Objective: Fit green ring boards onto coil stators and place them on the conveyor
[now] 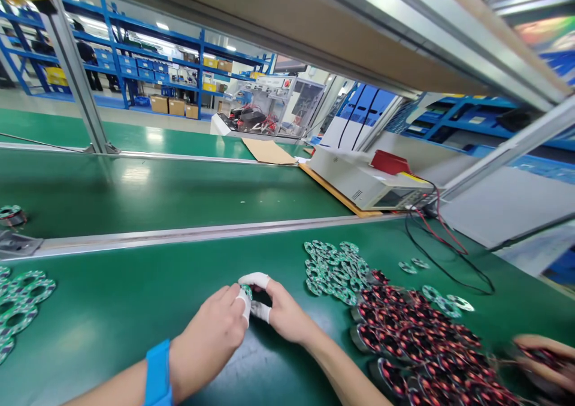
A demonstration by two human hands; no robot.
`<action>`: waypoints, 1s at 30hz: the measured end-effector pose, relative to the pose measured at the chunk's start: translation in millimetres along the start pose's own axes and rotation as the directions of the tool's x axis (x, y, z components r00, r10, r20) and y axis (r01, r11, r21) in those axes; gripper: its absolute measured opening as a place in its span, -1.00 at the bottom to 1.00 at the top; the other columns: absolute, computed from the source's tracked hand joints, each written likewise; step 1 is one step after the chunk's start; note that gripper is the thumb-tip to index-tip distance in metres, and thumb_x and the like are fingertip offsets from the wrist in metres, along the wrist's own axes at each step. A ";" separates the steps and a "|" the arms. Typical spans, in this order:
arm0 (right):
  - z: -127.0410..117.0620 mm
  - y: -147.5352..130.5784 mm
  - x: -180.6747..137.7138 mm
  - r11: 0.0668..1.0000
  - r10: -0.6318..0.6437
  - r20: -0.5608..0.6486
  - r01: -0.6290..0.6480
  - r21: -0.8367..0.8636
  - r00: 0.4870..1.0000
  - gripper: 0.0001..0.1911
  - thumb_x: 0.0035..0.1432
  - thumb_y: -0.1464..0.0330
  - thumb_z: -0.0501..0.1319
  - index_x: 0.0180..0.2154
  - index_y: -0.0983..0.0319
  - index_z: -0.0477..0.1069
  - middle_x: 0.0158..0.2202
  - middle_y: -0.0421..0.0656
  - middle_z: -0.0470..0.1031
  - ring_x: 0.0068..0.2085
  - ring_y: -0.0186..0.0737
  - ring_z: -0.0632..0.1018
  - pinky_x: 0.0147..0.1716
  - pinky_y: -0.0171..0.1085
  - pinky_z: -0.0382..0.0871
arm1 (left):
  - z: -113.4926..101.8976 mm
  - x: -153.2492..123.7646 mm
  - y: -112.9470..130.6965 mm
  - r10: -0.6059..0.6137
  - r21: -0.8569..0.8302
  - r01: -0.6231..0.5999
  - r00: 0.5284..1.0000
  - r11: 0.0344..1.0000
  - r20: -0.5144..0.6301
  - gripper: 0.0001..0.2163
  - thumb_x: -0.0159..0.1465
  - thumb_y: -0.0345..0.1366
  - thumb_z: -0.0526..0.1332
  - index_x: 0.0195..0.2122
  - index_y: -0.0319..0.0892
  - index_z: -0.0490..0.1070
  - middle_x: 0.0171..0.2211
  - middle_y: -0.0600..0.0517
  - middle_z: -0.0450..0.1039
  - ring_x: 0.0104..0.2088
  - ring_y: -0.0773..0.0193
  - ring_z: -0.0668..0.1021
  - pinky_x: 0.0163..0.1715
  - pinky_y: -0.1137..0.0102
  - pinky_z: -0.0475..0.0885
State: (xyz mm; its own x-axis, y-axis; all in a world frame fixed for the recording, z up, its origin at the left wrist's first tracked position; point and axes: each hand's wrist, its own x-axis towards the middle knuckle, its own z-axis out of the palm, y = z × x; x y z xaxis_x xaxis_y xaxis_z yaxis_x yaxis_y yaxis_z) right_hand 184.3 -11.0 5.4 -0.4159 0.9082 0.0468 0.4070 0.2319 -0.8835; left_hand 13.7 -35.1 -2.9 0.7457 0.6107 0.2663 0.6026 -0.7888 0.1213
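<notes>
Left hand (211,334) and right hand (283,316) pinch one green ring board (247,290).

I am seeing my left hand (210,337) wearing a bright blue wristband (158,375) and a white finger cot (245,305); my right hand (287,316) is wearing white cots over two fingertips (255,280), forearms showing unsleeved.

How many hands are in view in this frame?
3. The left hand and right hand meet at centre, pinching a green ring; another person's blurred hand is at the right edge.
</notes>
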 end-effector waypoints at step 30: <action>13.2 -0.4 -21.7 0.950 -0.018 -0.156 -0.032 -0.310 0.988 -0.43 -0.09 0.55 0.20 0.03 0.20 0.26 -0.27 -0.14 0.40 -0.48 -0.33 0.43 -0.43 -0.30 0.41 | -39.4 17.1 -75.9 -0.187 -0.664 0.307 0.951 0.681 0.248 -0.27 -0.05 -0.45 0.22 0.20 -0.12 0.08 0.09 -0.06 0.28 -0.02 0.14 0.41 -0.01 0.30 0.31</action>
State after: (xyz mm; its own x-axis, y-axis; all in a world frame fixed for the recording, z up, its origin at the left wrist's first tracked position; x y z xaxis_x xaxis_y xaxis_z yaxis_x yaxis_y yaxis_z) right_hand 182.5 -35.4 -1.4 -0.2912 0.9471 0.1347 0.6518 0.2995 -0.6967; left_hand -30.5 32.5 30.1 0.6665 0.7454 -0.0063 0.4509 -0.3964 0.7997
